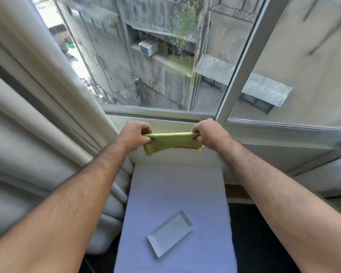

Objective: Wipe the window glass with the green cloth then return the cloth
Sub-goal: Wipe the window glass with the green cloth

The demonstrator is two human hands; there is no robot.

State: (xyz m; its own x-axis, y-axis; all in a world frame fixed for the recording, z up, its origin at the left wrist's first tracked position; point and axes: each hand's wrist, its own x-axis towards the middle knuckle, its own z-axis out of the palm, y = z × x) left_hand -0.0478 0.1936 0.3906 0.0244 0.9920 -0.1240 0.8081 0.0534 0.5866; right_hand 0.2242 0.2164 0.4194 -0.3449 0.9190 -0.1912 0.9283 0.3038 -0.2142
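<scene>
We pinch the cloth [172,141] taut, left hand [134,134] and right hand [210,133] at opposite ends | folding flat, likely for the tray [170,232] | glass [146,56] untouched.

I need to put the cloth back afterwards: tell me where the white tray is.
In the head view the white tray lies empty, low and centre, on the padded bench, nearer than both hands and the green cloth.
</scene>
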